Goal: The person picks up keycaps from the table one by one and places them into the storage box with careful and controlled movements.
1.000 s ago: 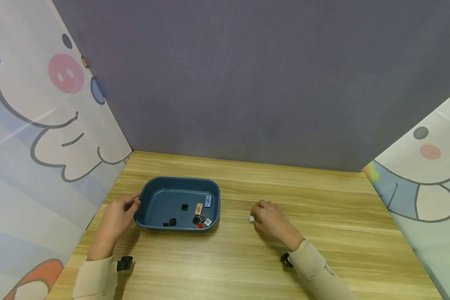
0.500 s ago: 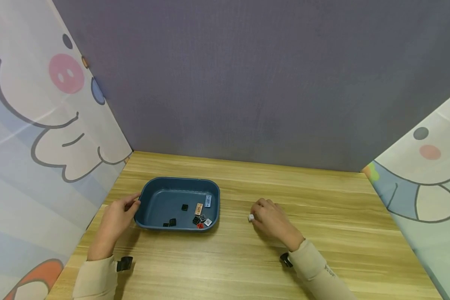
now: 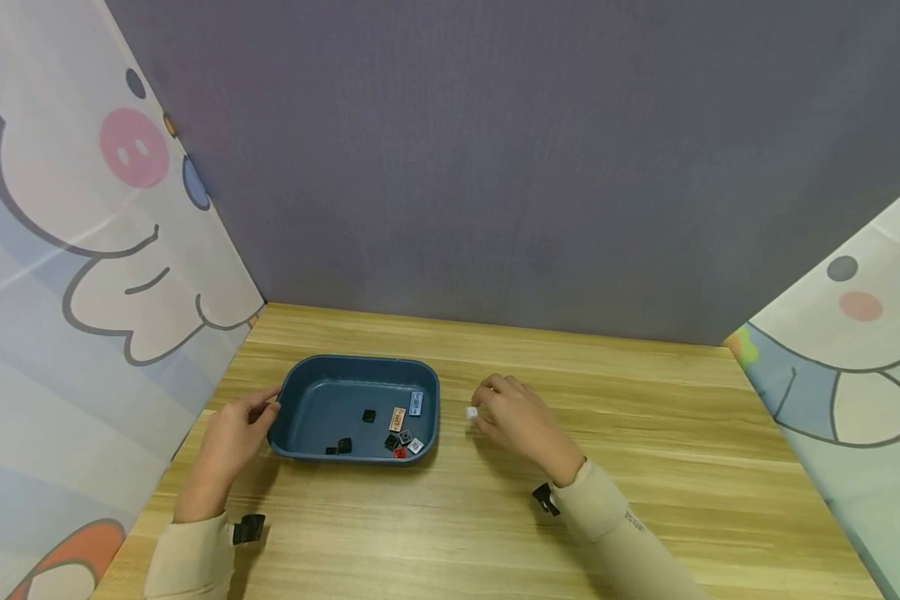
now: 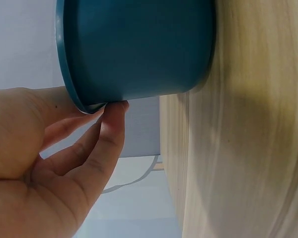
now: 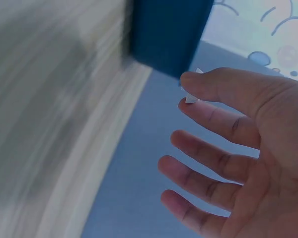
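My left hand (image 3: 232, 433) pinches the left rim of a blue plastic bin (image 3: 330, 360), thumb on one side and fingertips under the lip, as the left wrist view shows. Between the thumb and index finger of my right hand (image 3: 521, 421) is a small white keycap (image 3: 472, 412), held just above the table to the right of the bin. The other right fingers are spread and touch nothing in the right wrist view. Inside the bin lie several keycaps: black ones such as a black keycap (image 3: 369, 415), an orange keycap (image 3: 397, 419), a light blue keycap (image 3: 416, 403), a white keycap (image 3: 416, 446) and a red keycap (image 3: 400, 452).
The wooden table (image 3: 630, 408) spreads out to the right and in front of the bin. A grey panel (image 3: 495, 167) rises at its back edge. Printed cartoon sheets (image 3: 120, 275) stand along both sides.
My right hand has lifted the white keycap off the table and moved left and away from me, closer to the bin. The left hand and the bin stay where they were.
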The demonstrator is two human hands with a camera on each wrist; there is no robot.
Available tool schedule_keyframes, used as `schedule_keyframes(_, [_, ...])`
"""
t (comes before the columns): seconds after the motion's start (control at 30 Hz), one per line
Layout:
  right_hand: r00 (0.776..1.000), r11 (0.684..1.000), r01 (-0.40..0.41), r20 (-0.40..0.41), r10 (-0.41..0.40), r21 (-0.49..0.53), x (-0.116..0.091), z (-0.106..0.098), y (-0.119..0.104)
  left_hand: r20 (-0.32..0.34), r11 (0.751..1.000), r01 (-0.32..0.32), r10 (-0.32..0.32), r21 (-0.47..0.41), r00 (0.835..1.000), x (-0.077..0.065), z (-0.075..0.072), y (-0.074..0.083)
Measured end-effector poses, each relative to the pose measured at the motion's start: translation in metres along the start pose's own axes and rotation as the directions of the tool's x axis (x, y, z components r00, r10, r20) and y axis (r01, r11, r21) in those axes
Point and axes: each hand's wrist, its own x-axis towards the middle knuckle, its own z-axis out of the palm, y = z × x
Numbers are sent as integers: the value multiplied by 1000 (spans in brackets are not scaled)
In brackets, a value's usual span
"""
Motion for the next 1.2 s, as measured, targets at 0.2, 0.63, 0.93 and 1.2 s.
schedule_keyframes(0.2, [1000,1000,12,10,-13,16,19,-5,-18,15,1000,20,-20,2,1000,-1,-1,0])
schedule_keyframes(0.63, [999,998,50,14,-51,23,38,-6,-40,17,1000,25,-25,5,1000,0,1,-2])
schedule_keyframes(0.93, [998,997,69,8,-70,29,42,-8,-42,2,1000,15,-15,9,1000,0,1,-1])
schedule_keyframes(1.2, [997,997,72,32,-72,22,45,-8,-44,1,1000,19,-19,-1,1000,0,1,-1])
